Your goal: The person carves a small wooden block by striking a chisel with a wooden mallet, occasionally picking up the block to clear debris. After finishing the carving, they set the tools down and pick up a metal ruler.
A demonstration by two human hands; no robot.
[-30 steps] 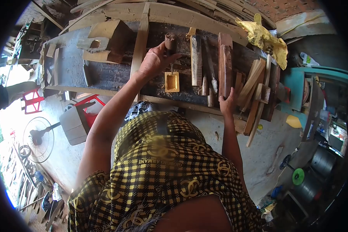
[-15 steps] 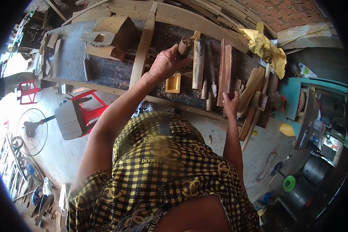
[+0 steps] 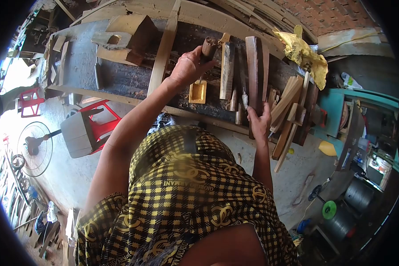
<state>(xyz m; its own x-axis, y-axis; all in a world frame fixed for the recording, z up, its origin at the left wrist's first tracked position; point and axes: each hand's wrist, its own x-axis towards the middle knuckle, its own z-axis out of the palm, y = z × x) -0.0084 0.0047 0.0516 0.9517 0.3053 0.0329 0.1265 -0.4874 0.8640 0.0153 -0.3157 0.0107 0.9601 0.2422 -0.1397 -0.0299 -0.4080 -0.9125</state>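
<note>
The recessed yellow block (image 3: 197, 92) lies flat on the dark workbench (image 3: 124, 82), near the edge closest to the person. Just beyond it, the left hand (image 3: 186, 70) holds a round brown handle (image 3: 209, 48), fingers closed around its side and thumb stretched out to the right; a thin metal shank (image 3: 201, 79) runs from under the hand down to the block. The handle's top is rough and frayed.

Right of the block stands no gap wider than a narrow strip of bench before a straight wooden bar (image 3: 227, 71), with two short handles (image 3: 233, 101) (image 3: 239, 115) by its near end. Farther right, the right hand (image 3: 260, 120) holds the near end of a long dark wooden piece (image 3: 253, 66) in a narrow grip, thumb on its left; a reddish board (image 3: 265, 66) lies along its right side. Beyond that, well right of the block, are crossed wooden sticks (image 3: 288, 101) and a crumpled yellow bag (image 3: 307, 57).

Left of the block, a pale board (image 3: 164, 51) crosses the bench; past it sit a bulky wooden block (image 3: 142, 39) and a slim tool (image 3: 98, 76)
</note>
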